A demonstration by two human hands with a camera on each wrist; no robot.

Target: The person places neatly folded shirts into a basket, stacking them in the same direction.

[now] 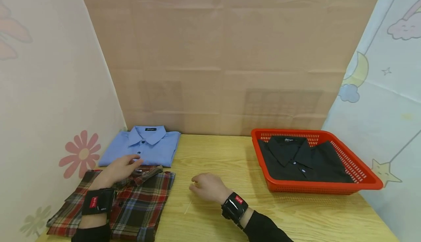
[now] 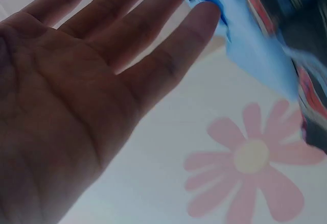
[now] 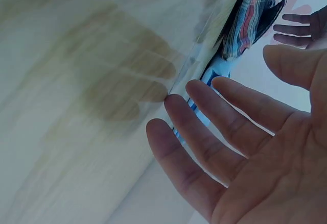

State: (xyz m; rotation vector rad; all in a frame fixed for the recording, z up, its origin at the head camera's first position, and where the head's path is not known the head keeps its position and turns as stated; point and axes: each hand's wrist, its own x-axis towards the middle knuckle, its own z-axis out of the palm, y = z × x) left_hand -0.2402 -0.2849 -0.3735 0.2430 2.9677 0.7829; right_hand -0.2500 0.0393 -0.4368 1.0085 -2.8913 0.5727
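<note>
A folded plaid shirt (image 1: pixel 141 201) in red, dark and yellow checks lies at the front left of the table. My left hand (image 1: pixel 120 167) is over its collar end, fingers extended and holding nothing; in the left wrist view the left palm (image 2: pixel 61 96) shows with loosely straight fingers. Whether it touches the cloth I cannot tell. Behind the plaid shirt lies a folded light blue shirt (image 1: pixel 158 157), collar toward the back. To the right, my right hand (image 1: pixel 210 188) is just above the table, and its relaxed, spread fingers (image 3: pixel 204 137) hold nothing in the right wrist view.
A red plastic basket (image 1: pixel 315 187) stands at the right with a folded black shirt (image 1: pixel 322 167) in it. The wooden table (image 1: pixel 217 154) extends between the shirts and basket. Brown paper (image 1: pixel 217 52) covers the back; printed sheets hang on both sides.
</note>
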